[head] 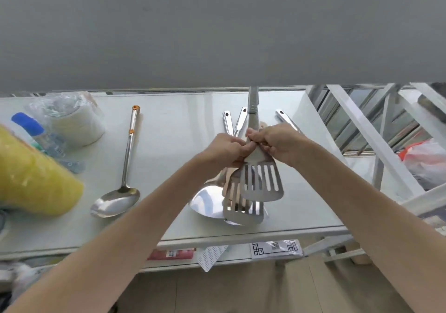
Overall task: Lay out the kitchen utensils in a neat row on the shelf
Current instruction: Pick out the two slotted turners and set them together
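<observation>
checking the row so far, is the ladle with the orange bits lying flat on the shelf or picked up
Lying flat. The ladle rests alone on the shelf, bowl toward the person. Both hands are on a slotted spatula instead.

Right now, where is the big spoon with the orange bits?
In the head view, the ladle lies alone on the white shelf, left of both hands, right of the yellow bag.

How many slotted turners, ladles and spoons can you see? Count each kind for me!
Slotted turners: 2, one held and one under it
Ladles: 1, with orange trim
Big spoons: 1, partly hidden in the pile
Total: 4
More handles poke out of the pile, but I cannot tell their kind.
</observation>
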Action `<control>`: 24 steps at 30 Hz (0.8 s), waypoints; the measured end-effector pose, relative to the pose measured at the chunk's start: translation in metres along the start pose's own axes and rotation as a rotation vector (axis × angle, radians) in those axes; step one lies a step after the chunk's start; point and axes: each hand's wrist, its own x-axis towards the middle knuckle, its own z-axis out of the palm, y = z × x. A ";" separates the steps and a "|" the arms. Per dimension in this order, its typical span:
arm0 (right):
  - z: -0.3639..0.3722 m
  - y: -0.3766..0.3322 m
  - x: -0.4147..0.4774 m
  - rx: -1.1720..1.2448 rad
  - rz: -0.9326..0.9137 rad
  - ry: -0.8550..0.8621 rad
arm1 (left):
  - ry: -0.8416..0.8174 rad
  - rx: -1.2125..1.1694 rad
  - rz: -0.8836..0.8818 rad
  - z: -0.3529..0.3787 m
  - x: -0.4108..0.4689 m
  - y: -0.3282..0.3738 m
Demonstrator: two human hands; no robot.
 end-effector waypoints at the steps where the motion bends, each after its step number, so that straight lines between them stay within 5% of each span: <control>1: 0.018 -0.001 0.002 0.025 0.004 -0.037 | 0.026 0.006 -0.005 -0.019 -0.005 -0.001; 7: 0.123 -0.001 0.019 0.066 0.081 -0.168 | 0.204 0.042 -0.146 -0.114 -0.019 -0.019; 13: 0.185 0.029 0.033 0.047 0.143 -0.080 | 0.312 0.119 -0.254 -0.154 -0.009 -0.043; 24: 0.137 0.043 0.031 -0.179 0.030 -0.083 | 0.366 -0.042 -0.291 -0.144 -0.002 -0.062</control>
